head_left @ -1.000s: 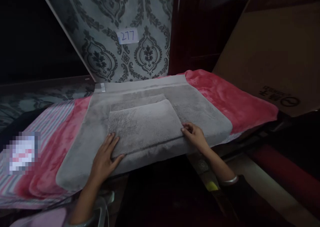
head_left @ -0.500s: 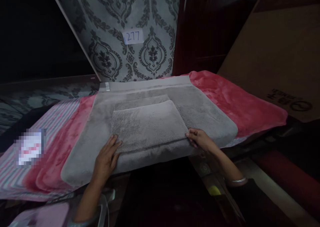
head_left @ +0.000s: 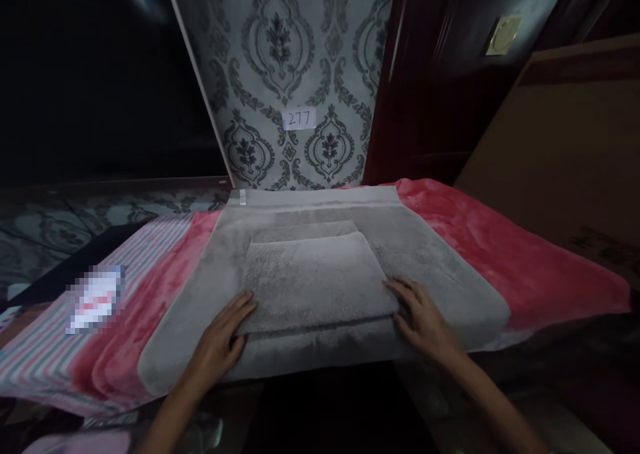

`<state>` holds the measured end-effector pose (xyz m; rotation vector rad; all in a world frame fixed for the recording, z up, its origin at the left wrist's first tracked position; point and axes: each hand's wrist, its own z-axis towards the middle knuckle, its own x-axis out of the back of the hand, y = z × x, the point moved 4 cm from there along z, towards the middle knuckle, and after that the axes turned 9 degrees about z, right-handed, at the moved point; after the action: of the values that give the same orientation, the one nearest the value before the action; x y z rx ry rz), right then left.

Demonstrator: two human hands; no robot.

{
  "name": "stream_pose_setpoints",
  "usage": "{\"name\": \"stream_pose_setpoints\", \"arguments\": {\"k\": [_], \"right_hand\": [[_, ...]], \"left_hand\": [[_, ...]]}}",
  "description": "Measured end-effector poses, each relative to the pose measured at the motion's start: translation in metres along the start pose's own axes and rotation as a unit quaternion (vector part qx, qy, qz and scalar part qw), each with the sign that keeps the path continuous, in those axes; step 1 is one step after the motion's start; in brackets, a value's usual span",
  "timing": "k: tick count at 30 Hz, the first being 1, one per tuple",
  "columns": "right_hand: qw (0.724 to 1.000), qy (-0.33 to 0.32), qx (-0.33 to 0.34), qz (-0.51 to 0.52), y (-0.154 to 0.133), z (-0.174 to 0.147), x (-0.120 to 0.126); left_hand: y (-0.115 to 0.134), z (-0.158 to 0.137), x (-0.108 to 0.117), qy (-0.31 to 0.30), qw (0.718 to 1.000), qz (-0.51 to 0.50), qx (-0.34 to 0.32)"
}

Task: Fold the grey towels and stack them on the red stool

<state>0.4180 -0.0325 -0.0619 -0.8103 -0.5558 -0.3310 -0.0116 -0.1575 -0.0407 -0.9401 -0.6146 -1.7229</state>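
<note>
A folded grey towel (head_left: 315,277) lies flat on a larger grey plush cloth (head_left: 200,307), its front edge towards me. At its left front corner rests my left hand (head_left: 220,341), fingers stretched out and the thumb apart. My right hand (head_left: 425,321) touches the right edge near the front corner, fingers spread. Neither hand grips the towel. A second layer of grey fabric (head_left: 300,231) shows just behind the towel's far edge.
Red plush cover (head_left: 475,254) spreads beneath the grey cloth, with striped fabric (head_left: 45,354) on the left. Behind stand a patterned wall with a paper marked 277 (head_left: 299,119), a dark screen (head_left: 100,74) and a large cardboard box (head_left: 565,141).
The view has tilted up and shifted left. My right hand has gone from pinching the towel's front right corner to lying with spread fingers along its right edge. My left hand stays at the left corner.
</note>
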Motion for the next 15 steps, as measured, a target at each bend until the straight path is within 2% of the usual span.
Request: {"name": "stream_pose_setpoints", "arguments": {"k": [2, 7, 11, 15], "right_hand": [[0.995, -0.042, 0.073, -0.045, -0.001, -0.001, -0.005], [0.979, -0.094, 0.158, -0.083, 0.007, 0.009, -0.008], [0.970, -0.118, 0.191, -0.095, 0.019, 0.019, -0.006], [0.968, -0.115, 0.198, -0.108, 0.035, 0.031, -0.007]], "left_hand": [[-0.002, 0.004, 0.003, -0.025, 1.000, -0.002, -0.003], [-0.019, 0.015, 0.005, -0.092, 0.995, -0.018, -0.020], [-0.033, 0.022, 0.003, -0.116, 0.993, -0.018, -0.032], [-0.033, 0.038, 0.000, -0.173, 0.984, -0.025, -0.032]]}}
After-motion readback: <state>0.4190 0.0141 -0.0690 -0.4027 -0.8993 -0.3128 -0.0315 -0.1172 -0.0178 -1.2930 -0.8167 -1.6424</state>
